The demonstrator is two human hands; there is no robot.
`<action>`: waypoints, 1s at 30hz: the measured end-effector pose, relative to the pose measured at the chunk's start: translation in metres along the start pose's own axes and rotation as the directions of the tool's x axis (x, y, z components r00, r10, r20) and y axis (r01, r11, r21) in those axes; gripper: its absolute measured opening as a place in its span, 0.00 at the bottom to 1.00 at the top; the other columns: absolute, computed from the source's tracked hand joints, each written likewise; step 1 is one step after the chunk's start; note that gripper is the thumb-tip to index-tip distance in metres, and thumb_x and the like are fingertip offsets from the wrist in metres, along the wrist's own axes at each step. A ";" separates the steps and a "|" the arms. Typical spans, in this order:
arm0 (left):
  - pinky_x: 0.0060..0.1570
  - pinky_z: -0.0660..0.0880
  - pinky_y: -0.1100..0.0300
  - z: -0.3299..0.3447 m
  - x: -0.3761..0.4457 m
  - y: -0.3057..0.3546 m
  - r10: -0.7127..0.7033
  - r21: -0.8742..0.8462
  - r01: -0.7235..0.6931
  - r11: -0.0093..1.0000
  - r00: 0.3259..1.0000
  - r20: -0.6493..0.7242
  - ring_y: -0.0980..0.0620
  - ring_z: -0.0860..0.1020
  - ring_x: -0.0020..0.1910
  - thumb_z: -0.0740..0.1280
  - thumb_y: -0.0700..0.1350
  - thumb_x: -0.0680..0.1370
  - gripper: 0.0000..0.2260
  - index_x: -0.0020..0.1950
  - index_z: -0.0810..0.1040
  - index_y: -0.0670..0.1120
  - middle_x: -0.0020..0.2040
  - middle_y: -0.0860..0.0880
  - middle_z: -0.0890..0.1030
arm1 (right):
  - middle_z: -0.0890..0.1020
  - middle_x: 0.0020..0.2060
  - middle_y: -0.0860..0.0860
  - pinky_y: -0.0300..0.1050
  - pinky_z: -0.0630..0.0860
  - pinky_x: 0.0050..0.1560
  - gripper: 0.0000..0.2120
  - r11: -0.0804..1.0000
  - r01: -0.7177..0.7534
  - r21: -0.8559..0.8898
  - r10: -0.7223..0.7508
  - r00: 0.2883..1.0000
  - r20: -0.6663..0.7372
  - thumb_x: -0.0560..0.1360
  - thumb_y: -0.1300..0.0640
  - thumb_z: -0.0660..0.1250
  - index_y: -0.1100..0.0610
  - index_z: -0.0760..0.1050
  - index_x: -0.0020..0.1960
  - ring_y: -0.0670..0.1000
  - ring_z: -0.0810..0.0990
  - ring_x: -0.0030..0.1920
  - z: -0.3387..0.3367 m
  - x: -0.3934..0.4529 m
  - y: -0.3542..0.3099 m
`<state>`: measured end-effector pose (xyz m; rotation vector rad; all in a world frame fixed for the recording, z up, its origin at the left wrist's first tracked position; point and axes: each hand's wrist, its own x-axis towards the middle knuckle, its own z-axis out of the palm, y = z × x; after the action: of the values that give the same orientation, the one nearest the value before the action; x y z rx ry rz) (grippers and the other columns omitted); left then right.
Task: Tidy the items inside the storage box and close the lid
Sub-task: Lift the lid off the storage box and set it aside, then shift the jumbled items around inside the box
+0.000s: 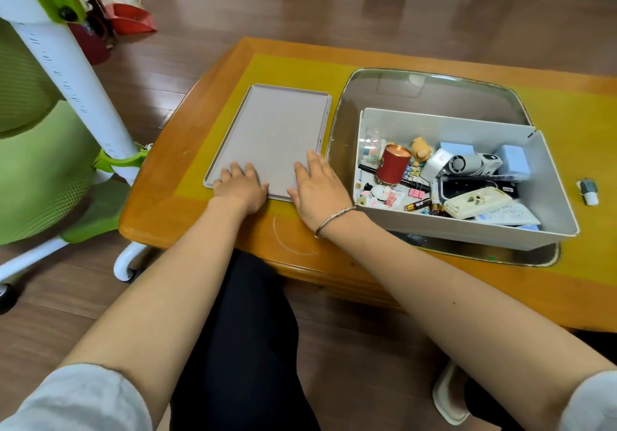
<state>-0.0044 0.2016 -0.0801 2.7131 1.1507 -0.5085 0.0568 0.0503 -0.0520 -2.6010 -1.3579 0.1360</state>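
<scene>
A flat grey lid (273, 130) lies on the table, left of the white storage box (554, 183). Both of my hands rest palm-down on the lid's near edge: my left hand (241, 184) at its near-left corner, my right hand (317, 185) at its near-right corner, fingers spread. The box stands open and is full of jumbled items: a red tin can (393, 164), a small bear figure (421, 149), a silver fan-like gadget (467, 163), a cream remote (477, 202), a battery (417, 204), binder clips and light blue boxes.
The box sits on a glass inset (434, 97) in the wooden table (167, 190). A small grey object (589, 190) lies right of the box. A green and white chair (50, 130) stands at left. My knee is under the table's near edge.
</scene>
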 end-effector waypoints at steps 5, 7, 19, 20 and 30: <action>0.65 0.60 0.42 -0.018 -0.018 0.027 0.104 -0.025 -0.113 0.993 0.967 -0.232 0.38 0.61 0.70 0.51 0.56 0.82 0.25 0.76 0.55 0.45 0.73 0.40 0.62 | 0.52 0.75 0.58 0.54 0.49 0.73 0.25 0.997 -0.029 -0.071 0.017 0.986 -0.166 0.79 0.50 0.57 0.56 0.57 0.74 0.58 0.49 0.75 -0.045 -0.023 0.030; 0.61 0.65 0.43 -0.027 -0.028 0.046 0.139 -0.105 -0.183 0.977 0.932 -0.334 0.37 0.66 0.66 0.51 0.56 0.82 0.24 0.74 0.60 0.44 0.70 0.39 0.67 | 0.52 0.75 0.58 0.55 0.49 0.73 0.25 0.994 -0.084 -0.074 0.067 0.977 -0.202 0.79 0.47 0.57 0.55 0.59 0.73 0.57 0.50 0.75 -0.062 -0.034 0.050; 0.38 0.72 0.55 -0.014 -0.068 0.150 0.255 -0.387 -0.370 0.844 0.913 -0.317 0.50 0.76 0.43 0.58 0.47 0.81 0.31 0.78 0.42 0.49 0.64 0.42 0.75 | 0.53 0.75 0.60 0.57 0.49 0.72 0.24 0.853 -0.521 -0.022 0.497 0.825 -0.270 0.79 0.48 0.58 0.57 0.63 0.71 0.60 0.52 0.74 -0.100 -0.104 0.203; 0.37 0.73 0.55 -0.012 -0.068 0.154 0.251 -0.398 -0.362 0.843 0.919 -0.304 0.51 0.76 0.42 0.59 0.45 0.81 0.32 0.78 0.41 0.49 0.62 0.42 0.76 | 0.52 0.75 0.60 0.57 0.49 0.72 0.24 0.837 -0.547 -0.014 0.524 0.809 -0.267 0.79 0.48 0.58 0.57 0.62 0.72 0.60 0.52 0.74 -0.100 -0.109 0.213; 0.29 0.66 0.58 -0.017 -0.051 0.166 0.224 -0.309 -0.317 0.897 0.927 -0.301 0.49 0.74 0.38 0.66 0.36 0.75 0.40 0.78 0.43 0.49 0.48 0.43 0.78 | 0.60 0.71 0.65 0.55 0.64 0.66 0.37 0.741 -0.648 0.179 0.669 0.735 -0.110 0.71 0.71 0.61 0.60 0.50 0.76 0.65 0.63 0.68 -0.088 -0.125 0.257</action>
<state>0.0866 0.0565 -0.0449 2.6027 0.7892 0.0920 0.2064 -0.2074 -0.0245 -2.7749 -0.2938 0.0984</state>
